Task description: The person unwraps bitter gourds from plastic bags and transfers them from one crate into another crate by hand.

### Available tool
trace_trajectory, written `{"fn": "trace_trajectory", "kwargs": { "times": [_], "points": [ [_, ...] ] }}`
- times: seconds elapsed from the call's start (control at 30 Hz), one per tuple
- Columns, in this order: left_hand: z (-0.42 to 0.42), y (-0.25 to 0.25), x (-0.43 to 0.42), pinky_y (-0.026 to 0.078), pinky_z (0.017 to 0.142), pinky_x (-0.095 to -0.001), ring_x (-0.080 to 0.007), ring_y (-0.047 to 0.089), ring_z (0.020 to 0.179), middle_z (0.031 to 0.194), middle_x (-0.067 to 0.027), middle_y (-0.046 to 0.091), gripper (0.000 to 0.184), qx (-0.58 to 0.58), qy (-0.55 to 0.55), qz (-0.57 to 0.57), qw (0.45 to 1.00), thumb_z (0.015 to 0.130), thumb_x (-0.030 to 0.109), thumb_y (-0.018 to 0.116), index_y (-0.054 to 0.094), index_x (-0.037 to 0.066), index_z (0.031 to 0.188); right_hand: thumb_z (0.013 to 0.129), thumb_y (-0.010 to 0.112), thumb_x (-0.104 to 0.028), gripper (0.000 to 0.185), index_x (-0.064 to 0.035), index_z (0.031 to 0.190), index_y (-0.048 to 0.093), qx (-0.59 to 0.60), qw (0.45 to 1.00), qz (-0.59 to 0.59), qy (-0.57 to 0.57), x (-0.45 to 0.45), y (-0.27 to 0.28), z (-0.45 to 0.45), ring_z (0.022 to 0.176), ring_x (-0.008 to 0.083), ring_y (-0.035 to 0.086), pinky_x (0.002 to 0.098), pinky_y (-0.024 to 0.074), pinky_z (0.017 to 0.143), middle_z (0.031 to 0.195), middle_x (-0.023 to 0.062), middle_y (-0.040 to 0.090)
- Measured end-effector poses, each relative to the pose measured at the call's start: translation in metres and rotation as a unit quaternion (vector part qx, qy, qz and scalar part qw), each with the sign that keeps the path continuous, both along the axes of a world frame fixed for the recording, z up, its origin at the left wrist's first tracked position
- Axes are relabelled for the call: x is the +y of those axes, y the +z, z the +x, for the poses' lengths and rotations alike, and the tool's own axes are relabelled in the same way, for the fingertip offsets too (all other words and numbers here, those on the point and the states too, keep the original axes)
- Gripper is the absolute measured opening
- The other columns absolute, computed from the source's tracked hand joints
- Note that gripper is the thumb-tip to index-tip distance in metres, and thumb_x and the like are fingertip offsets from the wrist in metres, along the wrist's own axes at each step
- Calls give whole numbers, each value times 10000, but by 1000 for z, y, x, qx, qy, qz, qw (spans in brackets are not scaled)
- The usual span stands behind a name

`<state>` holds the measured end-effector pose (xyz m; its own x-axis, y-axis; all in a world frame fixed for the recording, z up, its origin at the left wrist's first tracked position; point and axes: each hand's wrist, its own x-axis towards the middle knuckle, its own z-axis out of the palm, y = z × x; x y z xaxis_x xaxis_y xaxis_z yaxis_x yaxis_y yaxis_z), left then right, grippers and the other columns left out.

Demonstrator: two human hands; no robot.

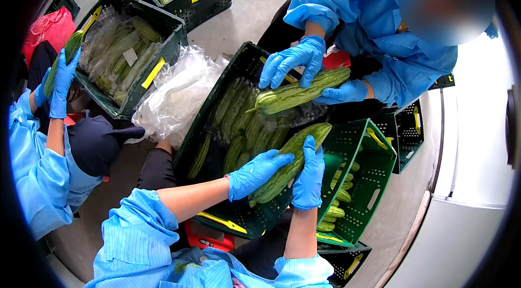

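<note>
My left hand (258,175), in a blue glove, grips the side of a large ridged green bitter melon (283,175). On its other side, my right hand (307,178), also gloved in blue, holds the same melon with the thumb up along it. The melon is tilted, its upper end pointing to the upper right. Below it stands a dark green crate (209,117) with several bitter melons (241,120) inside, some partly covered by clear plastic.
Opposite, a co-worker's gloved hands (296,60) hold another bitter melon (304,91) over the crate. A person at left holds one too. Clear plastic bags (176,93) lie beside the crate. A green crate (374,179) with smaller melons stands right; more crates (217,6) stand behind.
</note>
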<state>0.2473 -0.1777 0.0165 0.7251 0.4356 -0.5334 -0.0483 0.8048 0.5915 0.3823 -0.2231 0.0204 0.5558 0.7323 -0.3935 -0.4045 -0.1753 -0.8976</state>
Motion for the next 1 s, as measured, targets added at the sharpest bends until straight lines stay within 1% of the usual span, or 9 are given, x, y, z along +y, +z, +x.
{"fn": "trace_trajectory", "kwargs": {
  "times": [0.23,0.33,0.43,0.53,0.57,0.67,0.77,0.9,1.0],
  "points": [
    [3,-6,-1,525,690,-264,-131,659,780,903,-90,684,474,-18,9,-20,1000,986,423,583,584,-8,1186,997,622,-240,416,-72,1362,515,-16,1000,3,7,4,6,-1,1079,142,581,300,484,914,1229,40,600],
    [-1,5,6,482,904,-285,-121,588,1021,1150,-80,646,542,19,-39,-3,999,973,448,590,582,-5,1270,991,625,-269,438,-68,1364,512,-12,1000,0,6,4,13,-2,1076,155,590,308,493,912,1232,49,600],
    [-4,8,6,443,989,-299,-145,565,1101,1217,-103,632,625,32,-66,61,995,999,510,516,553,-22,1325,986,620,-328,468,-62,1356,514,-26,1000,-2,13,3,20,-5,1070,166,597,314,500,913,1224,59,604],
    [-3,0,2,502,859,-298,-165,652,887,984,-132,679,760,14,-29,102,994,982,640,439,532,-47,1292,982,610,-380,484,-62,1336,524,-7,1000,-11,3,3,23,-2,1058,174,608,323,507,914,1199,64,613],
    [-2,-1,4,442,985,-305,-188,624,1023,1102,-171,671,835,38,-23,144,989,980,678,382,503,-58,1355,982,607,-391,482,-63,1327,530,32,999,-2,-10,3,19,3,1052,176,612,327,510,911,1188,65,617],
    [-9,3,5,395,1050,-308,-185,582,1124,1231,-187,632,856,58,-65,203,975,986,679,356,461,-55,1414,975,626,-356,432,-62,1285,555,72,996,26,-51,5,19,10,1002,181,631,335,531,870,1150,76,634],
    [-12,-9,5,395,1056,-296,-159,565,1147,1308,-166,597,808,31,-111,155,981,999,645,379,453,-30,1437,972,642,-284,389,-55,1274,562,36,996,29,-73,5,21,18,966,184,637,337,541,847,1151,91,645],
    [0,-24,1,379,1101,-309,-148,531,1236,1364,-108,574,661,-105,-42,-173,978,1004,510,516,473,16,1441,979,628,-279,401,-53,1303,558,55,991,20,-118,-1,21,30,979,195,641,343,538,875,1171,105,650],
    [-8,3,8,387,1090,-305,-144,517,1244,1379,-101,559,663,-106,-105,-108,983,993,453,572,447,-12,1449,984,614,-280,402,-47,1306,557,42,988,39,-144,-6,19,37,999,203,638,349,533,897,1185,116,646]
  ]
}}
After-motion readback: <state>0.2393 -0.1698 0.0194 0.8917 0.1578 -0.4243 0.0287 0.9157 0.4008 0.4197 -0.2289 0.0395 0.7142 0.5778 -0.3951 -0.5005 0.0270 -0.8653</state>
